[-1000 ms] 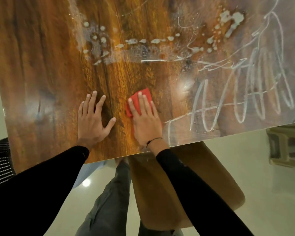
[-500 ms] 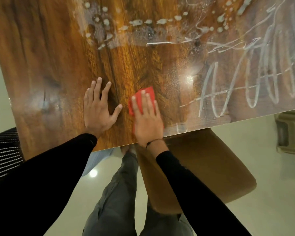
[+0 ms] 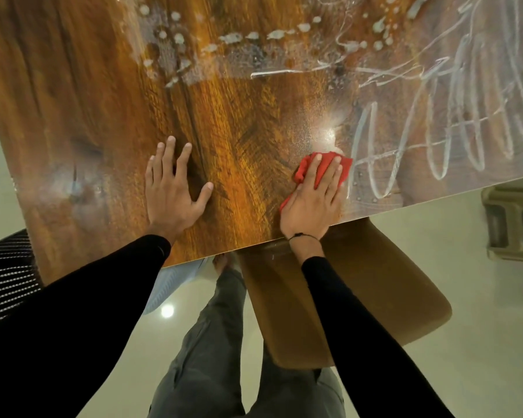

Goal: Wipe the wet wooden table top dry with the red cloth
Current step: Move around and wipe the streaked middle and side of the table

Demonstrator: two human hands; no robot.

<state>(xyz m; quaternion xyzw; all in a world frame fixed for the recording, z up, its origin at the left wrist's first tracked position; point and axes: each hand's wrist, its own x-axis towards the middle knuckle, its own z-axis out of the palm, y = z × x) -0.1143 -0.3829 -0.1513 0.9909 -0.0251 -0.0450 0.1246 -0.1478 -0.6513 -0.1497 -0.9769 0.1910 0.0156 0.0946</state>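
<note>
The glossy wooden table top (image 3: pixel 254 116) fills the upper part of the view. My right hand (image 3: pixel 313 200) lies flat near the table's front edge and presses the red cloth (image 3: pixel 304 168) onto the wood; the cloth bunches out under my fingers. Just right of the cloth, wet zigzag streaks (image 3: pixel 435 140) cover the surface. Water drops and smears (image 3: pixel 233 37) spread across the far part. My left hand (image 3: pixel 172 188) rests flat on the wood, fingers spread, holding nothing, well to the left of the cloth.
A brown chair seat (image 3: pixel 375 297) sits below the table's front edge, under my right arm. My legs in grey trousers (image 3: pixel 212 342) stand on the pale floor. A black mesh chair (image 3: pixel 6 267) is at the left, a beige stool (image 3: pixel 514 224) at the right.
My right hand has slid the red cloth to the right along the front edge, up to the zigzag streaks. The left hand stays flat in place. The view has shifted.
</note>
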